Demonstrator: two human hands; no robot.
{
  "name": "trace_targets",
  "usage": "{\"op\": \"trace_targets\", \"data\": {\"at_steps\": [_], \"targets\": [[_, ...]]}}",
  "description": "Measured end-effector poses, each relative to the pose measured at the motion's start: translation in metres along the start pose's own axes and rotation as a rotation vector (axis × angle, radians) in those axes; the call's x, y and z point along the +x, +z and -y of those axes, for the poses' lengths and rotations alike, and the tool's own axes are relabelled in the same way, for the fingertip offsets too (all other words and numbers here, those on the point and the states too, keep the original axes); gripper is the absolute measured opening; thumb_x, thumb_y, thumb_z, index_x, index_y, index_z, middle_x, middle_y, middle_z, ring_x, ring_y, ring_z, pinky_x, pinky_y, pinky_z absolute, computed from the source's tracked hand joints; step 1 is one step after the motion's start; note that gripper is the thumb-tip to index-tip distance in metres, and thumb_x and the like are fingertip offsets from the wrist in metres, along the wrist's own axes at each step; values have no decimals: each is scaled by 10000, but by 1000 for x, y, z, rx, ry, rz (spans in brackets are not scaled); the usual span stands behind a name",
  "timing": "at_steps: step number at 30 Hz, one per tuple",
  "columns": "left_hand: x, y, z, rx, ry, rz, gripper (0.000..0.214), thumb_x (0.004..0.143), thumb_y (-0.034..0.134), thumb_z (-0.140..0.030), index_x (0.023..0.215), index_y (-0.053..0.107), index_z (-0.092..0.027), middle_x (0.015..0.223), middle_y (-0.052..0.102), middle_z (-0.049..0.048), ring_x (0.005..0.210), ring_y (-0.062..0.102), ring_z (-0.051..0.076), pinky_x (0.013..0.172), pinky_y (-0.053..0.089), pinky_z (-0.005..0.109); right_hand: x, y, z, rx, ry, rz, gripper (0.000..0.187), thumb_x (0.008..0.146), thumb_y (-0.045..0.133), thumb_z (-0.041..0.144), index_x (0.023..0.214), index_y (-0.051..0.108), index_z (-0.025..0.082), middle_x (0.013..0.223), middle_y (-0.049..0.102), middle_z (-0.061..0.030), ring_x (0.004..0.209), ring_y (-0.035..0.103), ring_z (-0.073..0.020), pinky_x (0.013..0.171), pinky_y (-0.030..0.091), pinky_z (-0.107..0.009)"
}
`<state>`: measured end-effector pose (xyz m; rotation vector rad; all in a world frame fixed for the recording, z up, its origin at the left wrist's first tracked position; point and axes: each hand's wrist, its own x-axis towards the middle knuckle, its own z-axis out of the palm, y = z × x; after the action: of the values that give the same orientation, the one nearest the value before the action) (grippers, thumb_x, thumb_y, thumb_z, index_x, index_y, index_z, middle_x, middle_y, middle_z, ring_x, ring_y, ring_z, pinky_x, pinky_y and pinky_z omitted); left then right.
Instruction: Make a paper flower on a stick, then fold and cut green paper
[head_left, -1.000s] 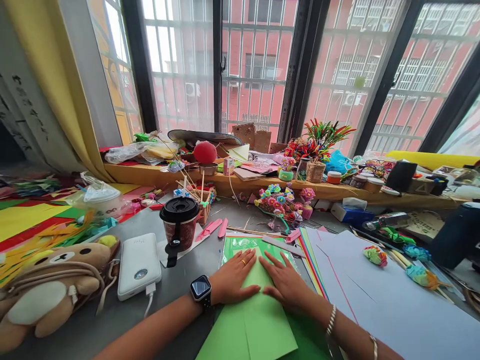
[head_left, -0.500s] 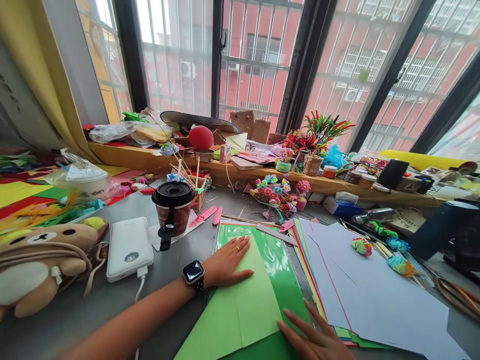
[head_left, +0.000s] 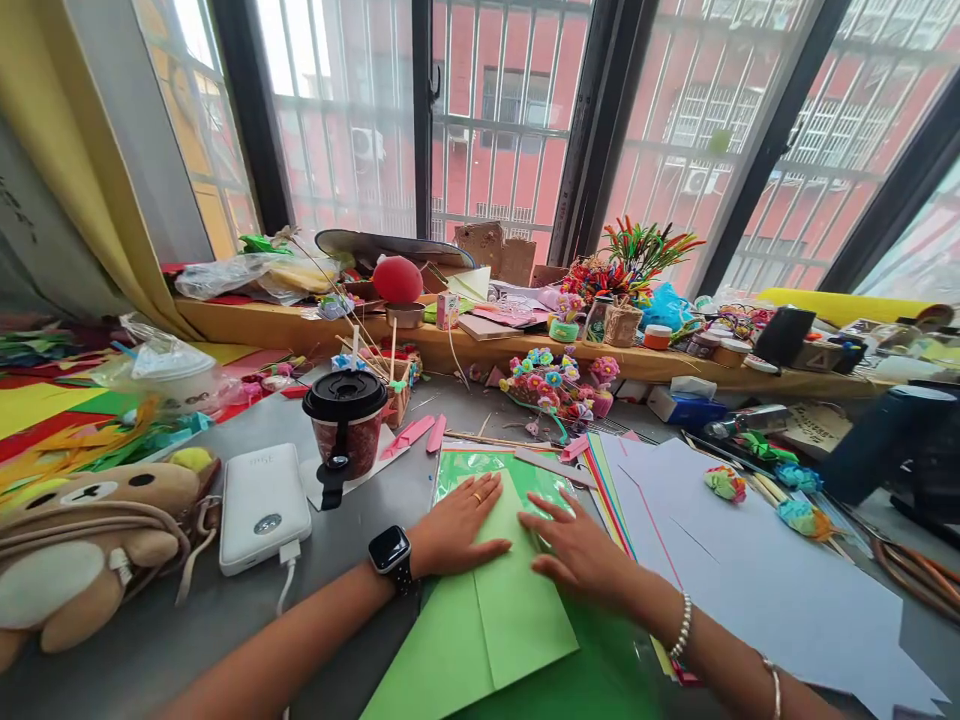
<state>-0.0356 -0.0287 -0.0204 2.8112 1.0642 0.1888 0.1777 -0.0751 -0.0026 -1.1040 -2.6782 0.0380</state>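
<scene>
A folded sheet of light green paper lies on a glossy green pack of paper in front of me. My left hand, with a ring and a dark watch on the wrist, rests flat on the upper part of the folded sheet, fingers stretched out. My right hand has its fingers spread along the sheet's right edge, partly over the green pack. Neither hand grips anything. A fold line runs down the sheet's lower half.
Left of the paper stand a lidded cup, a white power bank and a plush bear. White sheets over coloured paper lie to the right. Crochet flowers sit behind, below a cluttered windowsill.
My right hand has moved up and away from me, from the sheet's lower right corner to its upper right edge. My left hand stays in place on the paper.
</scene>
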Motion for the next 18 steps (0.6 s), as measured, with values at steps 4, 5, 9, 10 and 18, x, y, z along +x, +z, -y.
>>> {"op": "trace_targets", "data": {"at_steps": [4,5,9,10,18], "targets": [[0,2,2,-7,-2,4,766,770,245,-616,1308,216,-72,1378,181,165,1267,153,252,1025,160,398,-40,19,11,-48,-95,8,657,833,315,500,1348,117,144,1297,384,-86,1213,300,-260,989,226,-506],[0,2,2,-10,-1,5,765,769,247,-617,1308,218,-75,1379,180,165,1267,155,250,1025,159,398,-53,21,14,-68,-127,-9,716,816,332,522,1353,63,133,1304,366,-90,1206,308,-267,984,251,-490],[1,2,2,-28,2,-2,760,770,262,-610,1305,227,-72,1378,187,162,1267,158,243,1029,150,387,-87,21,20,-177,-226,-93,642,864,351,382,1353,-3,164,1200,498,-48,1093,472,-219,953,349,-390],[1,1,1,-32,2,-1,762,770,268,-607,1304,228,-66,1377,190,165,1266,160,243,1030,149,384,-89,19,21,-189,-249,-104,630,868,360,353,1354,3,171,1159,538,-33,1066,498,-212,948,360,-378],[-1,-5,-10,27,-115,-9,685,825,168,-546,1277,288,-46,1342,271,190,1247,223,262,1013,165,458,-23,30,38,-101,-133,-134,785,698,379,658,1250,376,100,1193,501,-129,1044,493,-338,827,439,-476]]}}
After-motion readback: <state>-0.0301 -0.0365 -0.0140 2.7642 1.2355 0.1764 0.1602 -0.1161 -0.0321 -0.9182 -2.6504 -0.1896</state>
